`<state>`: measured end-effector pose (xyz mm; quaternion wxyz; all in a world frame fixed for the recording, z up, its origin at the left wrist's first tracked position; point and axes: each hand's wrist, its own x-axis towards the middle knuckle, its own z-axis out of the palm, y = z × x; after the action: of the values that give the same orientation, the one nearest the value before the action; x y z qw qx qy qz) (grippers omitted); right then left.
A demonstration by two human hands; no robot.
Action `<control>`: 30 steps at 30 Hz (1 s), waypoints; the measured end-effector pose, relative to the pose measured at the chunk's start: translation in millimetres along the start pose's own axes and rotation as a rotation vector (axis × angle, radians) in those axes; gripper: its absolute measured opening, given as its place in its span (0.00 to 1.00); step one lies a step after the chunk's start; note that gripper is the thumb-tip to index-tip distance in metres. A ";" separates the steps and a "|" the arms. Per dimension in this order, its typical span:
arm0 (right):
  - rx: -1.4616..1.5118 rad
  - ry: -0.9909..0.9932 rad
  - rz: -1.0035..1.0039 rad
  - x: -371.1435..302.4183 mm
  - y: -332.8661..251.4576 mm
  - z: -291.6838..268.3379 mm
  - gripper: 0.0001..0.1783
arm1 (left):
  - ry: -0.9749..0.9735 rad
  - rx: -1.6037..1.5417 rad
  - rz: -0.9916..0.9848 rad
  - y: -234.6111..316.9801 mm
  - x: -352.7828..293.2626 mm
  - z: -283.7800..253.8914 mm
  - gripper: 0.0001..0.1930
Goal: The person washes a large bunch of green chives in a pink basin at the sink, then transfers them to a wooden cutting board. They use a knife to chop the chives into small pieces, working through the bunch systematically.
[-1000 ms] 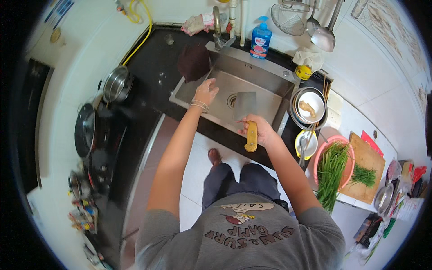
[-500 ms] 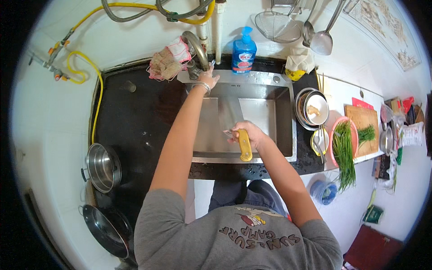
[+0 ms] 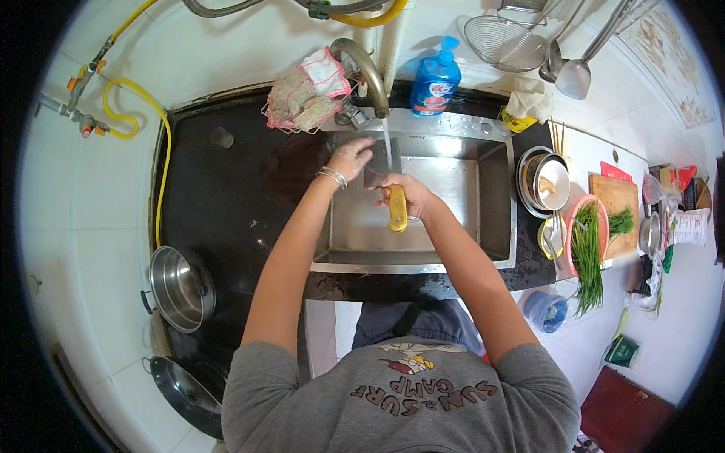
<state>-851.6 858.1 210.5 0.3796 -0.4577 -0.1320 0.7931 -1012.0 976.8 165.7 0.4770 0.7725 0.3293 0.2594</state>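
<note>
My right hand (image 3: 408, 192) grips the yellow handle of a kitchen knife (image 3: 398, 210) over the steel sink (image 3: 453, 260). Its broad blade points away from me toward the back of the sink. Water runs from the curved faucet (image 3: 370, 72) down onto the blade area. My left hand (image 3: 351, 157), with bracelets at the wrist, is just left of the blade with its fingers stretched out. Whether the fingertips touch the metal I cannot tell.
A blue pump bottle (image 3: 436, 81) stands behind the sink, and a wire rack with mesh cloths (image 3: 310, 90) beside the faucet. Stacked bowls (image 3: 553, 185), a pink basin of green stalks (image 3: 596, 204) and a cutting board (image 3: 619, 192) lie right. Steel pots (image 3: 181, 291) sit left.
Water now flows from the faucet. My left hand has come off the faucet and down beside the blade. My right hand has moved the knife farther back, under the stream.
</note>
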 end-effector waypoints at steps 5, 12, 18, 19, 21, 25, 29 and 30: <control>-0.082 0.054 -0.001 -3.6 7.4 3.0 0.09 | -0.402 0.275 0.074 2.7 -8.1 25.1 0.23; -0.090 -0.016 -0.001 -21.2 10.9 -11.1 0.07 | -0.445 0.566 -0.026 -13.2 5.9 32.4 0.27; -0.030 0.106 -0.045 -21.0 8.5 -32.6 0.07 | -0.513 0.292 0.123 31.8 -40.4 38.0 0.27; -0.039 0.101 -0.045 -20.4 9.4 -31.7 0.07 | -0.509 0.285 0.146 33.4 -42.4 36.8 0.27; -0.067 0.082 -0.038 -18.5 12.8 -24.6 0.08 | -0.470 0.191 0.106 -2.5 -38.5 32.3 0.27; -0.087 -0.052 0.046 -19.5 16.9 -17.3 0.08 | -0.382 0.176 -0.025 -37.7 -22.2 22.9 0.28; -0.344 0.054 0.083 -27.8 13.2 -2.9 0.10 | -0.269 0.763 -0.283 -27.8 -17.6 19.3 0.28; -0.451 0.129 0.077 -26.4 13.4 0.6 0.11 | -0.106 0.638 -0.247 -28.0 -20.3 23.9 0.26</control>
<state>-850.8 830.1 219.9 0.2448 -0.5853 -0.2637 0.7266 -1015.4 957.1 128.6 0.2559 0.8494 0.4596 0.0431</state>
